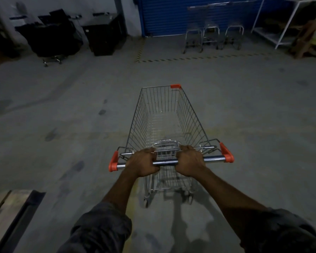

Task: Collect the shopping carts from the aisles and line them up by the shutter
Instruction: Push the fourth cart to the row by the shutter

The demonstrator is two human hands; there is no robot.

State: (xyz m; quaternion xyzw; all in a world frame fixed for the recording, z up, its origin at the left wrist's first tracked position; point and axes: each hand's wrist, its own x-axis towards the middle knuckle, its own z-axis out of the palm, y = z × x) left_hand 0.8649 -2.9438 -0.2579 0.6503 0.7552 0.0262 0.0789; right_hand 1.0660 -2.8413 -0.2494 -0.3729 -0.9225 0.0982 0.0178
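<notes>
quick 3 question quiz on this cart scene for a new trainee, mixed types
1. True or false: both the left hand and the right hand grip the cart handle.
2. What lies in the basket of the cart being pushed? A. boxes B. nothing C. bags
3. Fill in: the parked carts ahead stand in front of the blue ____.

Key: 1 true; 2 B; 3 shutter
</notes>
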